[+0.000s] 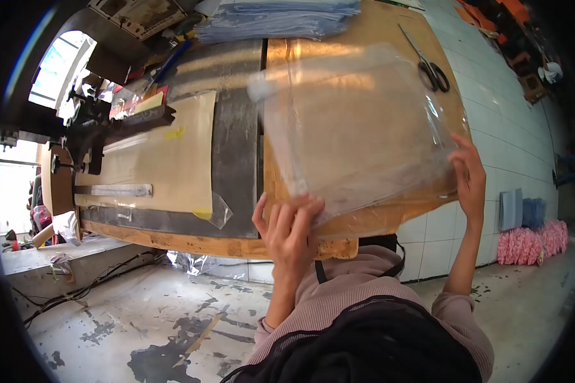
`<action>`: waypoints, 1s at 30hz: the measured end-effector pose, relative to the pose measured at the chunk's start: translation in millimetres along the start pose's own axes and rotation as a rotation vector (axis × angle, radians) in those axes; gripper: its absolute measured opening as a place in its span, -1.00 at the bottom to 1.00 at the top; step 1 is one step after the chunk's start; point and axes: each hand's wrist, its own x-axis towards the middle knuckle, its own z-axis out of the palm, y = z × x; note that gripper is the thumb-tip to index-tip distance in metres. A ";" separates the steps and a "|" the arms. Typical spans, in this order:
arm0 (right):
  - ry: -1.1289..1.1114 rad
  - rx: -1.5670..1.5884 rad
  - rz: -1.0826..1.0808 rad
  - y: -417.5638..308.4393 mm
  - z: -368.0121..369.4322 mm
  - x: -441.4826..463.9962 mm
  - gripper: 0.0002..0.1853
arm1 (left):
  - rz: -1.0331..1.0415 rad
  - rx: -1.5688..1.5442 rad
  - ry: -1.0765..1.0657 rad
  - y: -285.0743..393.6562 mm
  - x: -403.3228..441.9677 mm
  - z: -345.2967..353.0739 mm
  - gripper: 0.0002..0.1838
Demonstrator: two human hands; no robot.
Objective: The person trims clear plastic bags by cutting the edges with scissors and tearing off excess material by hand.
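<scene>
clear plastic sheet [364,121], left hand [291,230] curled, gripping its near corner, right hand [469,171] extended forward, pinching the right edge

Blur is caught along the far left corner of the clear plastic [364,127], and how many layers are there cannot be told! The palm of the left hand [291,233] is hidden; whether the plastic is pinched or merely touched by the right hand [469,172] can't be made out. Up top, the blue pile [281,19] is sliced off; down below, the black cloth [358,345] is cut too. Pink bundles [530,244], far right: too small to be read!
</scene>
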 end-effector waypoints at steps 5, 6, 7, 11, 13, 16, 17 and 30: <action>0.028 -0.240 -0.107 -21.0 25.1 22.3 -0.82 | 0.389 -0.221 -0.063 15.2 -38.2 -21.4 -0.68; -0.027 -0.221 -0.023 -25.0 31.6 32.2 -0.77 | 0.430 -0.243 -0.106 22.4 -39.1 -20.5 -0.67; -0.083 -0.202 0.065 -28.6 38.3 42.0 -0.72 | 0.472 -0.267 -0.153 29.3 -39.6 -18.0 -0.66; 0.106 0.216 -0.134 -39.8 65.5 63.4 -0.63 | 0.265 -0.221 -0.380 44.9 -23.8 15.3 -0.34; 0.119 0.137 -0.175 -54.2 63.6 43.0 -0.59 | 0.169 -0.188 -0.466 52.1 -12.2 25.4 -0.20; -0.036 0.545 0.201 -64.7 57.4 -9.6 -0.67 | 0.068 -0.252 -0.497 54.8 3.1 35.8 -0.07; -0.043 0.612 0.289 -67.9 54.4 -26.1 -0.69 | 0.043 -0.294 -0.494 55.3 7.4 39.8 -0.04; -0.225 0.806 0.774 -74.6 35.7 -62.1 -0.72 | -0.081 -0.642 -0.429 60.5 10.2 57.2 -0.33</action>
